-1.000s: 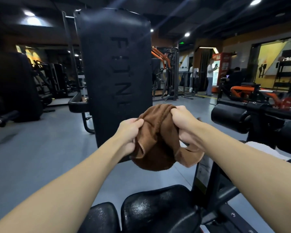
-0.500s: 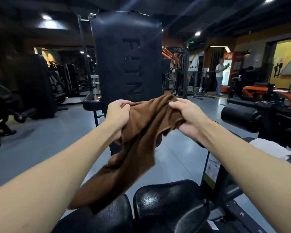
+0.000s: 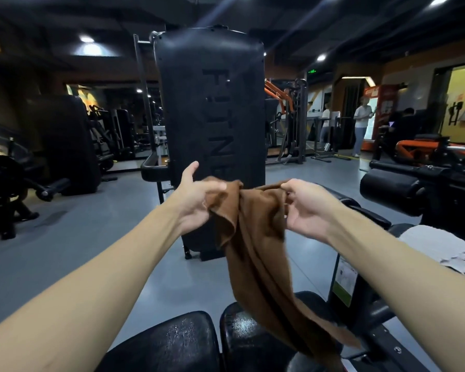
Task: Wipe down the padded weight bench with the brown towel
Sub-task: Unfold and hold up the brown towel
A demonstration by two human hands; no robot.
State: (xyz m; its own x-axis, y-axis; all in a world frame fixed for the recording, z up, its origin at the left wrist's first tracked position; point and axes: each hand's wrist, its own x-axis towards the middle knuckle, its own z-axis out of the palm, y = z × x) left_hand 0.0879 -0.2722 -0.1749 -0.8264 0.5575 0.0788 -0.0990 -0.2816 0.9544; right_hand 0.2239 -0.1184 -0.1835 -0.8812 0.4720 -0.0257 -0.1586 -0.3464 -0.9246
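fingers [image 3: 215, 187] on brown towel [image 3: 255, 245], length trailing down-right, seemingly onto bench pad [image 3: 242, 334]

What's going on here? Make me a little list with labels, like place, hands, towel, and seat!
place: a gym with dark machines
left hand: pinching one top corner of the brown towel
right hand: pinching the other top edge
towel: hanging long, lower end over the seat
seat pads: black, shiny, speckled with droplets
wiping: not started yet

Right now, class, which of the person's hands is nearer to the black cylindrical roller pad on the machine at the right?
Right. The right hand, pinching the brown towel, sits just left of the black cylindrical roller pad; the left hand grips the towel further left, in front of the tall black upright panel.
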